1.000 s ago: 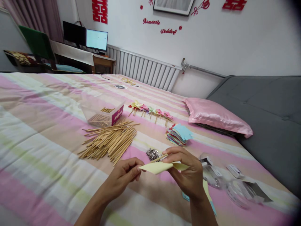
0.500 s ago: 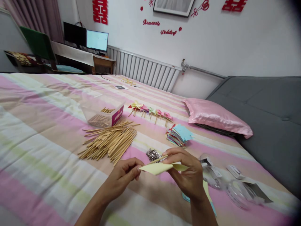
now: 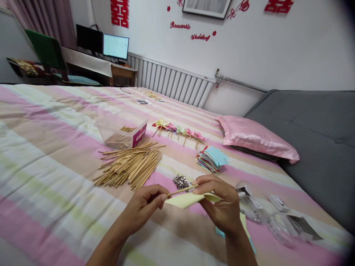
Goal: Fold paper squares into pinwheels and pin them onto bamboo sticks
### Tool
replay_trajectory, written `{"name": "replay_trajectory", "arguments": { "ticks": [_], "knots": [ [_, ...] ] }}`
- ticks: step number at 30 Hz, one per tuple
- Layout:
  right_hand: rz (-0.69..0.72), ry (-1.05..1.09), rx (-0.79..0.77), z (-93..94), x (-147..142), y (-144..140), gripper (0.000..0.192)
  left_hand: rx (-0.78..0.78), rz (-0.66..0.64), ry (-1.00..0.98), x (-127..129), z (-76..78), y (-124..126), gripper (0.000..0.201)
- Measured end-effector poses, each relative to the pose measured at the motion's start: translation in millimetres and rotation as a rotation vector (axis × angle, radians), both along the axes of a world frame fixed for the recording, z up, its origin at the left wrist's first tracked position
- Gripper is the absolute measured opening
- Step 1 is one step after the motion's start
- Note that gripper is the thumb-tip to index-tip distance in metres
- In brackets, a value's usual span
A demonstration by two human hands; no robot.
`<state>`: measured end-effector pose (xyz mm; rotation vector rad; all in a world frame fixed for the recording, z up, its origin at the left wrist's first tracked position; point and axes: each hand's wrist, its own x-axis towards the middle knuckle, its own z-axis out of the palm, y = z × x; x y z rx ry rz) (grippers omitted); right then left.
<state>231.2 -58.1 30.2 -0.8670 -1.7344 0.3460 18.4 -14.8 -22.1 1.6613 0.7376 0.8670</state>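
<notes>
Yellow paper (image 3: pixel 183 200) has dipped; left grip (image 3: pixel 144 207) pinches the stick (image 3: pixel 180 191), right grip (image 3: pixel 223 203) pinches both.

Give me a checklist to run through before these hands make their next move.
1. Stick held: ok. The left hand has one end of the thin stick; the fingers of the right hand are at the other.
2. Paper held: ok. The yellow paper is in the right hand, below the stick.
3. Stick fastened to paper: cannot tell. Fingers hide where they might meet.
4. Small metal pieces in view: ok. They lie heaped just beyond the hands.
5. More sticks: ok. A stick pile lies before the clear plastic box.
</notes>
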Motion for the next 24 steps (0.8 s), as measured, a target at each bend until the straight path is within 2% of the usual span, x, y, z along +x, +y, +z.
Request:
{"name": "replay_trajectory", "arguments": {
  "ticks": [16,24],
  "knots": [
    [0.045,0.041,0.036,-2.5,0.4,1.0,0.023,0.014,-0.009,0.028,-1.4,4.2,-1.4,0.027],
    [-0.003,0.044,0.099,-3.0,-0.6,1.6,0.022,-0.025,-0.052,0.007,2.4,5.5,-3.1,0.031]
  ]
}}
